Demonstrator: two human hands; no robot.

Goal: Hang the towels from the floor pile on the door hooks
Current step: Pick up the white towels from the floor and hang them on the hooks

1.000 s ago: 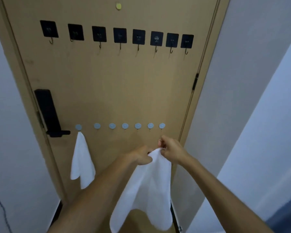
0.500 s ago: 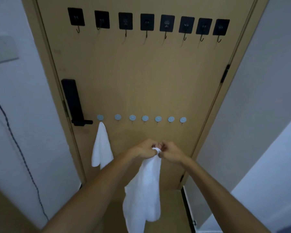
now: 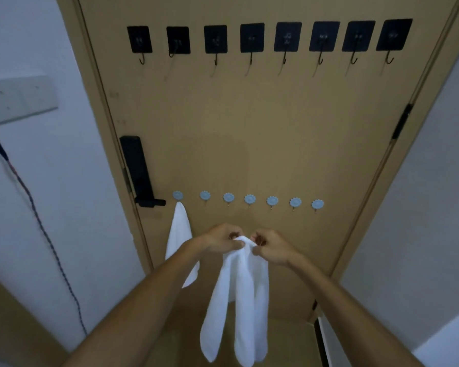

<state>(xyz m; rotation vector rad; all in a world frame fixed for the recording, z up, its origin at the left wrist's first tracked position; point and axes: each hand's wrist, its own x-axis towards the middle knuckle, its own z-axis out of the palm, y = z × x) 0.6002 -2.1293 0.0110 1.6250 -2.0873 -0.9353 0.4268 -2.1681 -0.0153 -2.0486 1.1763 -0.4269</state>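
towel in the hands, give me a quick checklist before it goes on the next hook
1. Both hands hold the towel: ok, left hand and right hand pinch its bunched top edge.
2. Free hook nearby: ok, the second blue hook in the lower row is bare.
3. First blue hook taken: ok, the hung towel is on it.
4. Towel at hook height: not ok, its top sits below the blue row.
5. Loop or corner ready to catch the hook: cannot tell, the fingers hide it.
6. Towel hangs clear of the hung one: cannot tell, the left arm overlaps it.
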